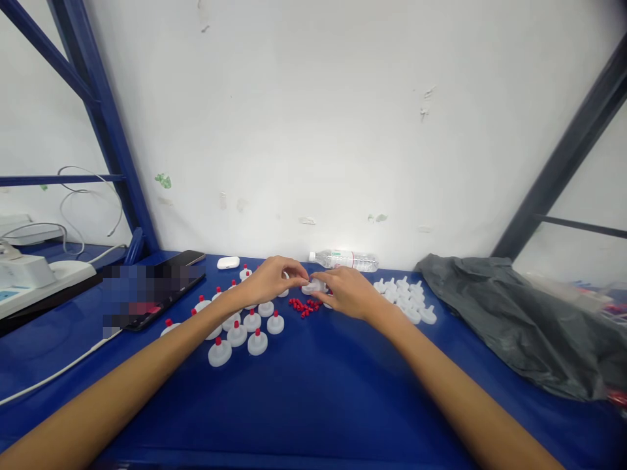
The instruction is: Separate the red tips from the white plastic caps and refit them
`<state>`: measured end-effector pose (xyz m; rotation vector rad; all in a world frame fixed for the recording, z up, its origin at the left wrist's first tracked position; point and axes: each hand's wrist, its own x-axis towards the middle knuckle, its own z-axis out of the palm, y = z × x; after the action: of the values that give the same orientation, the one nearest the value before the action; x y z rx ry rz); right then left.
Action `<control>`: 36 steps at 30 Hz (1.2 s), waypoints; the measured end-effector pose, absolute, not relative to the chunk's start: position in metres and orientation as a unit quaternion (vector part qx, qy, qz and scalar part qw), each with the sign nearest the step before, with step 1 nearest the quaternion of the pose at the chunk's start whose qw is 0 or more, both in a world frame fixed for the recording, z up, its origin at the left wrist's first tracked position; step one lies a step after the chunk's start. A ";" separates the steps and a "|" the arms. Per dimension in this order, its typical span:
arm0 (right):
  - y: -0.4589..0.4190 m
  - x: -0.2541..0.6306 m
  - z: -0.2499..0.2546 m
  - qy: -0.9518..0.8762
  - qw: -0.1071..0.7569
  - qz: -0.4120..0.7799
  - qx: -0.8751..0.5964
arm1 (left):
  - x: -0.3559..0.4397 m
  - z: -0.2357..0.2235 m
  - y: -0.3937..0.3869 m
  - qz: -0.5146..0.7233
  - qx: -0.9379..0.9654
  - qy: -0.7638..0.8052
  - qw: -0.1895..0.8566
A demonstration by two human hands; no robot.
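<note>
A white plastic nozzle cap (314, 286) lies tipped on its side between my two hands, just above the table. My right hand (353, 294) has its fingers and thumb around the cap's wide base. At the cap's narrow tip, my left hand (274, 279) is closed in a pinch; whatever it holds is too small and hidden to make out. Below the hands lies a loose pile of small red tip caps (304, 307). Left of them stand several white nozzle caps with red tips (237, 335), some behind my left forearm. On the right is a cluster of plain white nozzle caps (409, 297).
A clear plastic bottle (345, 260) lies by the wall. A white earphone case (228, 262) and a phone (171, 287) with a white cable are at the left. Grey plastic sheeting (519, 320) covers the right side of the blue table (313, 405). Blue frame posts rise at both sides.
</note>
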<state>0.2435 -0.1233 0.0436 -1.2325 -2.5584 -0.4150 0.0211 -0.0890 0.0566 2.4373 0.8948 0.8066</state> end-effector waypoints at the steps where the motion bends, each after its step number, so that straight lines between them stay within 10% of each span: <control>1: -0.124 0.243 0.043 -0.883 0.139 -0.148 -0.423 | 0.022 0.056 -0.090 0.295 0.875 0.311 0.225; 23: -0.120 0.240 0.031 -0.867 0.279 -0.096 -0.402 | 0.025 0.053 -0.092 0.281 0.896 0.314 0.139; 36: -0.121 0.242 0.044 -0.870 0.203 -0.116 -0.433 | 0.025 0.054 -0.089 0.296 0.882 0.327 0.165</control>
<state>0.2422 -0.1212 0.0442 -1.2095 -2.4286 -0.3247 0.0247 -0.0893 0.0543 2.5131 0.9318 0.8439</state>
